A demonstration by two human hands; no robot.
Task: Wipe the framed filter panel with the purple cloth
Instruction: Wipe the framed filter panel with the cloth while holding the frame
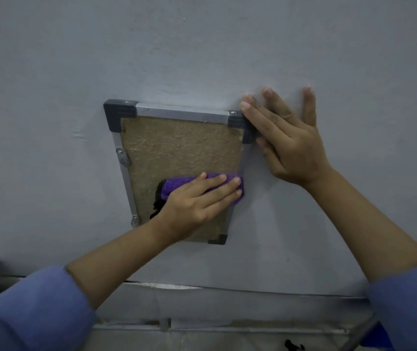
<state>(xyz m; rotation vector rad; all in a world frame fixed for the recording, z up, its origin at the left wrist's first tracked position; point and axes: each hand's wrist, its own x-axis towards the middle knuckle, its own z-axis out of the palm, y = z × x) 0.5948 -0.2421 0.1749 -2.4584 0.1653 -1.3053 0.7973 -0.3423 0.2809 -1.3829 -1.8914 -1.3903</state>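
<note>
The left hand (197, 201) lies flat, grip open, fingers spread, pressing the purple cloth (177, 184) onto the near right part of the filter panel (177, 148). The right hand (288, 140), open, palm down, steadies the panel's far right corner on the grey bench (202, 46).
</note>
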